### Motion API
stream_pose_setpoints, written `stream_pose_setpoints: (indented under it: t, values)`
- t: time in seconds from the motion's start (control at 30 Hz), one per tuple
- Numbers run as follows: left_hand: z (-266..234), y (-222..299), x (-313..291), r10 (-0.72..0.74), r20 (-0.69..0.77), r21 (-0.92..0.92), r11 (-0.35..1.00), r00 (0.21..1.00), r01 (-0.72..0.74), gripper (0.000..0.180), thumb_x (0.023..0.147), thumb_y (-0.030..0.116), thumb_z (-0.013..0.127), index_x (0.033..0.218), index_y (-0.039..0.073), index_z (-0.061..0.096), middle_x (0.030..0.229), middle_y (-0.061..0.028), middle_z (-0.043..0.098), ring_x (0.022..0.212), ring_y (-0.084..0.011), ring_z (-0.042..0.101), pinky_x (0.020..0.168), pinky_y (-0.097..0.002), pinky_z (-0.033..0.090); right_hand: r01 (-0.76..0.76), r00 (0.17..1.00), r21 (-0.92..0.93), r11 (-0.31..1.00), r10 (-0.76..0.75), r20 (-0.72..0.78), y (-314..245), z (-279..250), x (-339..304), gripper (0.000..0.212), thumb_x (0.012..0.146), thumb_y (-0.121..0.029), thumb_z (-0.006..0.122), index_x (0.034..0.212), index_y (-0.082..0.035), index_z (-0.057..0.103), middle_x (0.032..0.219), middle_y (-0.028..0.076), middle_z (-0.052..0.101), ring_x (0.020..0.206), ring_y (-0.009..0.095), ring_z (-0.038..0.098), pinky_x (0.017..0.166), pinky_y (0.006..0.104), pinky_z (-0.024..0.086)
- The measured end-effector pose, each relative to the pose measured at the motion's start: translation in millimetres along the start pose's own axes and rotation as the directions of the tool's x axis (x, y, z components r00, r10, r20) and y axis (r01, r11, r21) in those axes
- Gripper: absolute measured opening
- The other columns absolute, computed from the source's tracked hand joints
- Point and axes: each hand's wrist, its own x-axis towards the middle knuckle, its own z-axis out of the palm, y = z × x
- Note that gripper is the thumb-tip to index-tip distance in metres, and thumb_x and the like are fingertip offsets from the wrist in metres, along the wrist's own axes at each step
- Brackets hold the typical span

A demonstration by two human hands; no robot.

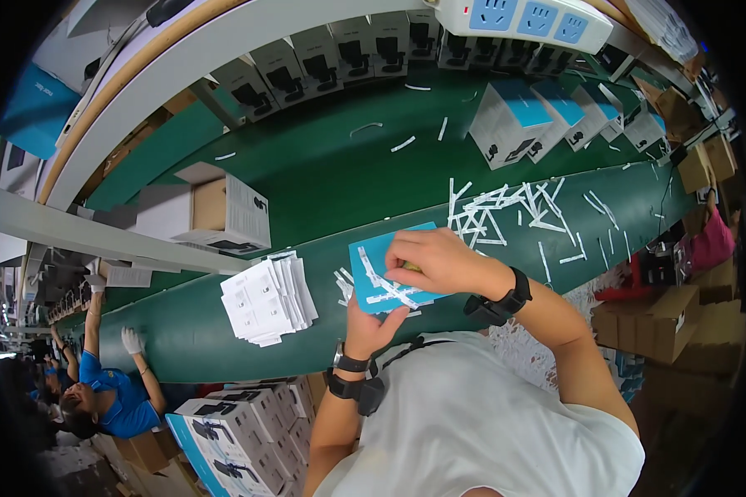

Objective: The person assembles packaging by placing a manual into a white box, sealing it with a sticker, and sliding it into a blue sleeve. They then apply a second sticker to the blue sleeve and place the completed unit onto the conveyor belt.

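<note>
A flat blue card or box panel (pixel 378 248) lies at the near edge of the green bench in front of me, with several white paper strips (pixel 389 296) on it. My left hand (pixel 371 327) grips its lower left edge, thumb in front and fingers mostly hidden behind. Over the panel's right side, my right hand (pixel 431 255) is closed, its fingertips bent down onto the surface. Something small and yellowish shows between those fingers, too little of it to name. Left of the panel stands a stack of white printed leaflets (pixel 265 300).
Loose white strips (pixel 506 207) are scattered right of my hands. White-and-blue cartons (pixel 510 124) stand at the far right, an open carton (pixel 224 211) at the left. A power strip (pixel 522 18) hangs above. Stacked boxes (pixel 249 431) stand lower left, near a co-worker in blue (pixel 124 402).
</note>
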Motion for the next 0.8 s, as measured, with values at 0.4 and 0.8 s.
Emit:
stream_pose_setpoints:
  t: [0.4, 0.8]
  values:
    - [-7, -15, -12, -0.008, 0.044, -0.045, 0.999, 0.999, 0.010, 0.041, 0.084, 0.012, 0.074, 0.122, 0.002, 0.062, 0.124, -0.0151, 0.065, 0.113, -0.0313, 0.062, 0.097, -0.0424, 0.047, 0.143, 0.986, 0.097, 0.985, -0.151, 0.075, 6, 11, 2, 0.031, 0.082, -0.035, 0.081, 0.085, -0.012, 0.061, 0.082, 0.003, 0.061, 0.074, 0.025, 0.064, 0.059, 0.0364, 0.047]
    - [-15, -22, -2, 0.168, -0.226, -0.193, 0.958, 0.960, -0.213, 0.084, 0.078, 0.006, 0.079, 0.149, 0.010, 0.034, 0.155, -0.0194, 0.035, 0.148, -0.0377, 0.028, 0.119, -0.0520, 0.026, -0.425, 0.883, 0.287, 0.859, 0.463, -0.077, 69, -27, -67, 0.038, 0.092, -0.035, 0.070, 0.120, -0.009, 0.069, 0.081, 0.006, 0.063, 0.071, 0.020, 0.062, 0.067, 0.0322, 0.050]
